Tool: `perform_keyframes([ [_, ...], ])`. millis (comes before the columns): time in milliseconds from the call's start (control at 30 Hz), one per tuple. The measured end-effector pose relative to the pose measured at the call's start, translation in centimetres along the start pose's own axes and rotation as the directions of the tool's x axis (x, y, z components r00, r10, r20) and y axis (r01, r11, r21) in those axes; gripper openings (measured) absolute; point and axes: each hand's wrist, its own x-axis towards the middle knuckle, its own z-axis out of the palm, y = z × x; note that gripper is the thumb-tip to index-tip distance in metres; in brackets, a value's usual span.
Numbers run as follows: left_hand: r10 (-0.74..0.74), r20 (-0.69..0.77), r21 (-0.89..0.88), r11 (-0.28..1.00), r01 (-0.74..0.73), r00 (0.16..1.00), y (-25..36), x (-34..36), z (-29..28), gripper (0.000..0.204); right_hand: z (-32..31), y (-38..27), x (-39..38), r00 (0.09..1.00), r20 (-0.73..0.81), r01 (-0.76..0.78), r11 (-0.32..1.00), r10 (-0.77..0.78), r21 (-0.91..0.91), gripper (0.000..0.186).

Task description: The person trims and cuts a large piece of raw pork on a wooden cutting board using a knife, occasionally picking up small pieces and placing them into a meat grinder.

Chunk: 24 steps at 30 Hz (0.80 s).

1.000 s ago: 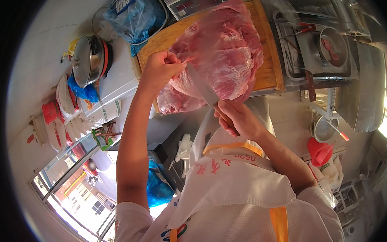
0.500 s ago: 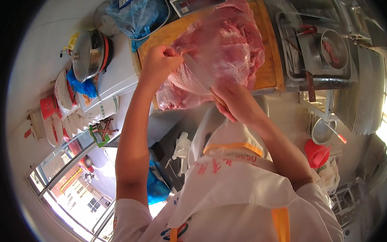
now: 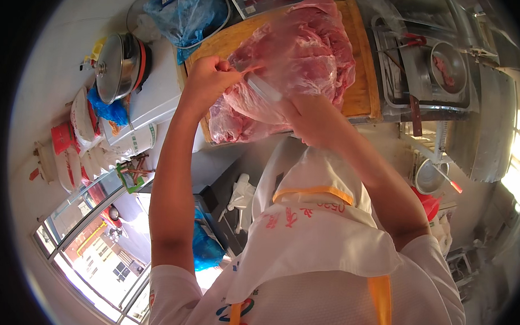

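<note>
A large slab of raw pink meat [image 3: 312, 47] with whitish membrane lies on a wooden cutting board [image 3: 362, 68]. My left hand [image 3: 211, 83] is closed at the slab's left edge, pinching a thin strip of meat [image 3: 252, 68] and holding it slightly up. In my right hand [image 3: 313, 117] is a knife, its handle mostly hidden by the fingers. The pale knife blade [image 3: 265, 89] points up and left over the meat, its tip close below the pinched strip.
Right of the board sits a metal tray [image 3: 397, 90] with a steel bowl [image 3: 448, 66] holding a meat piece. Behind the board stands a scale [image 3: 268, 1]; left of it is a blue plastic bag [image 3: 188, 17]. A lidded pot [image 3: 115, 71] stands farther left.
My right hand has turned over, its back now facing up, and the blade shows more clearly near the strip. My left hand has shifted slightly left, still pinching.
</note>
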Motion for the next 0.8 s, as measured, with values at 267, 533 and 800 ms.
perform_keyframes([
  [267, -0.004, 0.031, 0.053, 0.999, 0.002, 1.0, 1.6, -0.6, 0.3, 0.019, -1.4, -2.3, 0.2, 0.906, 0.28, -0.397, 0.866, 0.318, 0.304, 0.042],
  [533, 0.005, 0.038, 0.094, 0.995, -0.009, 0.999, 0.9, -0.4, 0.1, 0.022, 0.1, -3.4, -0.1, 0.917, 0.255, -0.357, 0.916, 0.307, 0.181, 0.055],
  [800, 0.031, 0.045, -0.052, 0.998, -0.029, 0.999, -0.4, -0.8, -0.2, 0.024, 3.8, -0.2, -1.8, 0.994, 0.035, 0.108, 0.993, -0.107, -0.039, 0.018],
])
